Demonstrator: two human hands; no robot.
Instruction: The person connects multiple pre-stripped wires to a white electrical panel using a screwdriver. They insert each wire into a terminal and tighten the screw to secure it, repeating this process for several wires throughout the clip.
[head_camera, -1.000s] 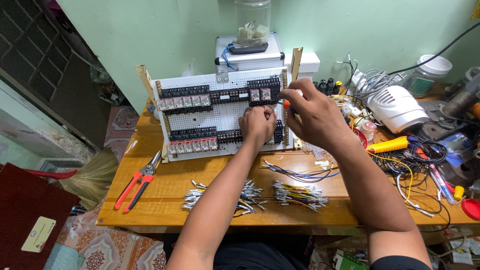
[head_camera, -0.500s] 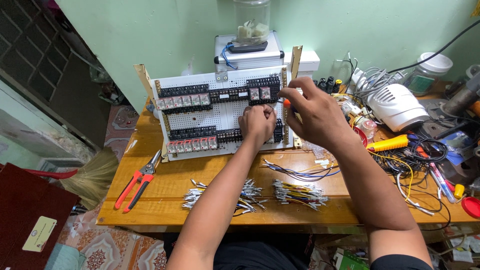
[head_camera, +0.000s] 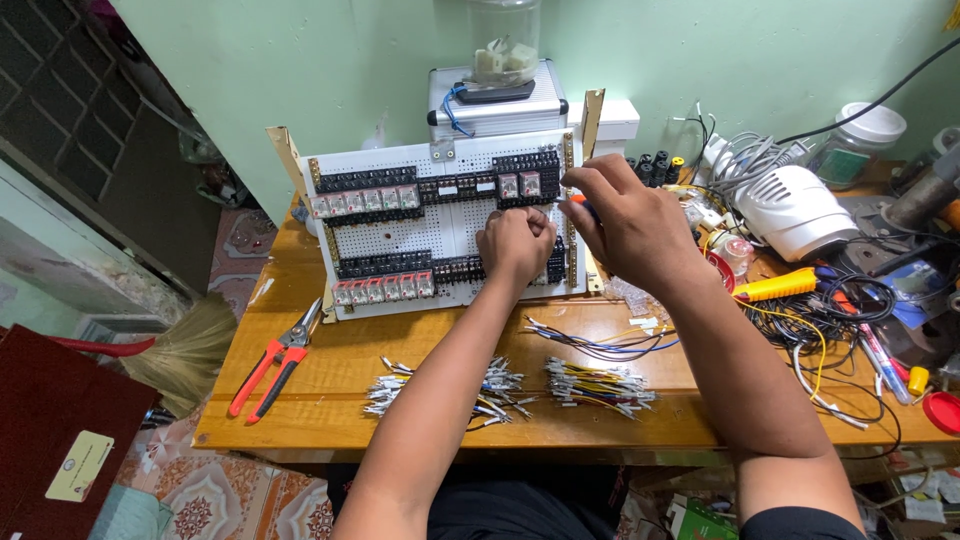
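We extend both forearms across the bench (head_camera: 330, 400) toward the upright panel (head_camera: 445, 225). The left hand (head_camera: 515, 243) is curled into a tight fist, knuckles up, pressed against the panel's lower right area over a black terminal row; what it pinches inside the fist is hidden, so we cannot tell. The right hand (head_camera: 625, 222) sits just right of the left, wrist bent, fingers closed narrowly around a slim tool (head_camera: 580, 204) with an orange and blue grip, its tip pointing left at the panel just above the left fist.

Left of the left hand, two rows of clear relays (head_camera: 368, 200) run across the panel. Nearer us than the hands, two heaps of short ferruled wires (head_camera: 598, 385) lie on the bench, with a loose wire bundle (head_camera: 590, 345) just below the right wrist. Red cutters (head_camera: 272, 365) lie well to the left. Right of the right forearm we see a yellow tool (head_camera: 778, 287), tangled cables (head_camera: 830, 310) and a white appliance (head_camera: 795, 210). Behind the panel stands a metal case (head_camera: 500, 108).
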